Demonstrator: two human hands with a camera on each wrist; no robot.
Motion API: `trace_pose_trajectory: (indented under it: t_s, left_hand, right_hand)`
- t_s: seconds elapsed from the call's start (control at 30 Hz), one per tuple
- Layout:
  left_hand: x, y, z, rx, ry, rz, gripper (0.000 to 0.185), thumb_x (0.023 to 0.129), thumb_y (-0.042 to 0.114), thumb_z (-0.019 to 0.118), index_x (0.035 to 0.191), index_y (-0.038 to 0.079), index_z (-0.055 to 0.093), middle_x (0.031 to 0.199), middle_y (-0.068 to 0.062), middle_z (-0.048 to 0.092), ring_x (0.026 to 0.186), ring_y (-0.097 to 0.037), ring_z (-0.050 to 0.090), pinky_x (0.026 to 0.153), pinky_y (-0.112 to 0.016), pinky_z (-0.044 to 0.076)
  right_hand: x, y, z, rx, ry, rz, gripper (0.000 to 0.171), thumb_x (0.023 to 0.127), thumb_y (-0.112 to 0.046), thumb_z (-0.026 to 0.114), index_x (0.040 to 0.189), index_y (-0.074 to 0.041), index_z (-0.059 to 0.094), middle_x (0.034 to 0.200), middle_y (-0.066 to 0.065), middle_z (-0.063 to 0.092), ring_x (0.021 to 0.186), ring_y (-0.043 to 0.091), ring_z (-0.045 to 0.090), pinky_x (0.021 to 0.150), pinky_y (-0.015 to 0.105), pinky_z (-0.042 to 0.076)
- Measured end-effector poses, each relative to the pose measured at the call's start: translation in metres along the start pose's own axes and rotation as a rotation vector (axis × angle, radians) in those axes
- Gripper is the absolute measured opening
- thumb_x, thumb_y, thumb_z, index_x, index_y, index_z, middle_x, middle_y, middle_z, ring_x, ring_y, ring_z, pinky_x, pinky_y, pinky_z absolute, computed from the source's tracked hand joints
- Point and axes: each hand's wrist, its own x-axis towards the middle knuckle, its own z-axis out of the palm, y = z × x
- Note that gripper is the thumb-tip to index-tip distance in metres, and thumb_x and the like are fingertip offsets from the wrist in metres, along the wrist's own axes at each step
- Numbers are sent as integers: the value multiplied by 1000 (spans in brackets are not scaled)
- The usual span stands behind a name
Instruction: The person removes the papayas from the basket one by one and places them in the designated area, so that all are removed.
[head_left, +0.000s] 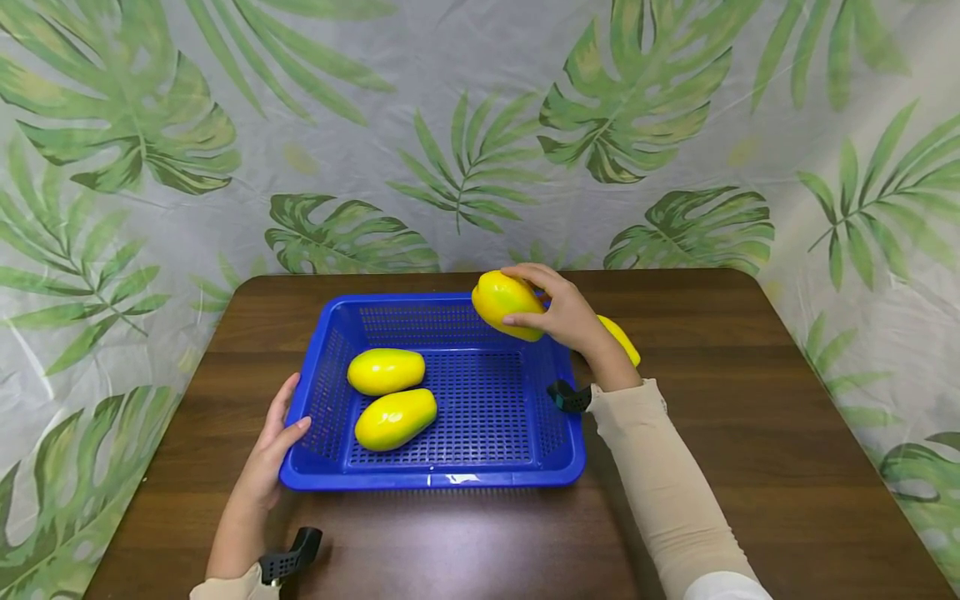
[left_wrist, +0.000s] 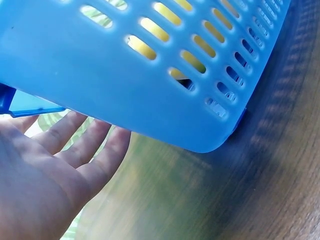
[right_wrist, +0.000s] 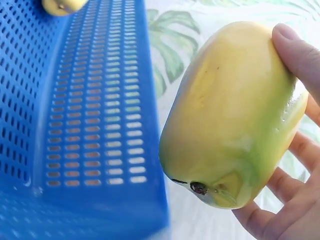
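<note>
Right hand (head_left: 566, 317) grips a yellow mango (head_left: 506, 304) over the blue basket (head_left: 450, 477) rim at 1 o'clock. Left hand (head_left: 270, 454), fingers relaxed, steadies the 8 o'clock corner. Best lowered gently, clear of the two mangoes (head_left: 390, 396) inside.

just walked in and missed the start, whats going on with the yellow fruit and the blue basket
A person's right hand holds a yellow mango over the far right corner of a blue basket on a wooden table. The left hand rests against the basket's near left corner. Two mangoes already lie inside, and another one sits on the table just behind the right wrist.
</note>
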Motion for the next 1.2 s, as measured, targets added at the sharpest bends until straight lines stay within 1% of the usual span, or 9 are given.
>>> trace_pose_trajectory:
  t_s: [0.27, 0.43, 0.67, 0.9, 1.07, 1.2]
  left_hand:
    - [0, 2, 1, 10, 4, -1, 58, 96, 14, 36, 144, 23, 5, 143, -13, 6, 108, -20, 44, 80, -30, 45]
    - [0, 4, 3, 11, -5, 18, 58, 96, 13, 36, 145, 22, 6, 142, -14, 7, 106, -19, 46, 80, -29, 45]
    - [0, 4, 3, -1, -9, 32, 58, 96, 12, 35, 145, 20, 5, 141, -12, 11, 106, -18, 46, 80, -29, 45]
    - [0, 3, 3, -9, -11, 38, 58, 96, 10, 35, 145, 19, 5, 141, -10, 12, 105, -18, 47, 79, -29, 46]
    - [1, 2, 2, -9, -15, 42, 58, 96, 11, 35, 145, 19, 5, 141, -9, 12, 106, -19, 46, 80, -29, 45]
    - [1, 1, 1, -8, -10, 45, 58, 96, 11, 35, 145, 20, 6, 140, -10, 12, 107, -19, 45, 80, -29, 45]
  right_hand:
    - [-6, 2, -12, 3, 46, 15, 57, 75, -8, 72, 126, -1, 49, 128, 13, 43, 108, 28, 44, 81, 43, 39]
    - [-12, 9, -22, 7, 89, 32, 56, 77, -9, 71, 127, -2, 48, 129, 13, 43, 106, 29, 44, 81, 44, 39]
    - [-18, 56, -35, -19, 156, 39, 58, 76, -25, 72, 128, -18, 50, 129, -2, 43, 106, 20, 44, 81, 40, 40]
    - [-32, 74, -46, -47, 206, 91, 57, 77, -21, 71, 129, -17, 49, 131, 2, 42, 111, 23, 42, 81, 42, 38]
    - [-43, 86, -54, -56, 241, 139, 57, 77, -22, 71, 130, -18, 48, 131, 2, 42, 109, 21, 42, 82, 37, 36]
    - [-51, 91, -60, -67, 254, 177, 59, 78, -22, 71, 132, -17, 46, 132, 4, 41, 109, 23, 42, 82, 39, 35]
